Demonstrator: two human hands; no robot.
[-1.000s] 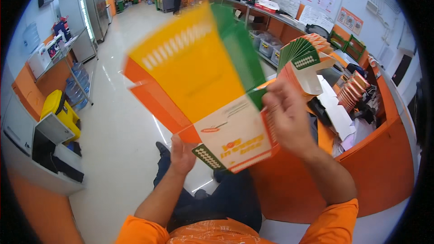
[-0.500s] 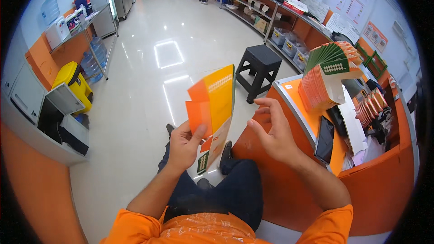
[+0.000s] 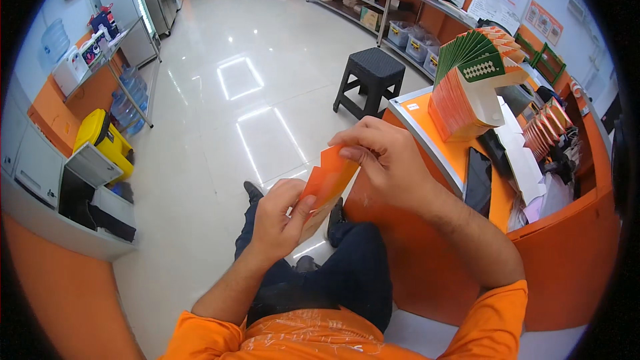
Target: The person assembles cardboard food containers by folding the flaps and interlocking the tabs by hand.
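The orange-and-yellow carton (image 3: 325, 179) is held above the lap (image 3: 327, 287), its near end gripped by the fingers of the left hand (image 3: 280, 217) and its far end pinched by those of the right hand (image 3: 393, 163), and is best folded squarely, with light, even pressure.

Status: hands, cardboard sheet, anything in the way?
Left hand: holding lower end of folded orange-and-yellow cardboard sheet. Right hand: pinching its upper end. No visible obstruction; black rectangular phone lies apart on orange counter.
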